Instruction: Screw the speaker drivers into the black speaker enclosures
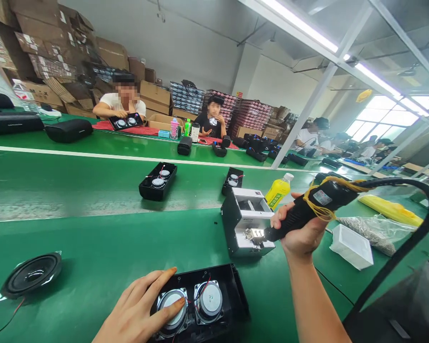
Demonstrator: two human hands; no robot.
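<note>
My right hand (303, 231) is wrapped around a black electric screwdriver (307, 202) with a yellow cord tied about it. The screwdriver's tip is at the metal outlet of a silver-and-black screw feeder (248, 214). In front of me lies an open black speaker housing (232, 309) with two round drivers and thin red and black wires. My left hand (139, 305) grips the housing's left end, its thumb across the left driver (171, 314) and its fingers along the far rim. The right driver (209, 297) is uncovered. Part of the housing is cut off below.
A loose speaker cone (34, 274) lies at left. Two more housings (158, 181) (232, 180) sit across the bench. A yellow bottle (279, 190), a white box (352, 245) and a bag of screws (373, 231) stand near the feeder. Co-workers (123, 102) sit opposite.
</note>
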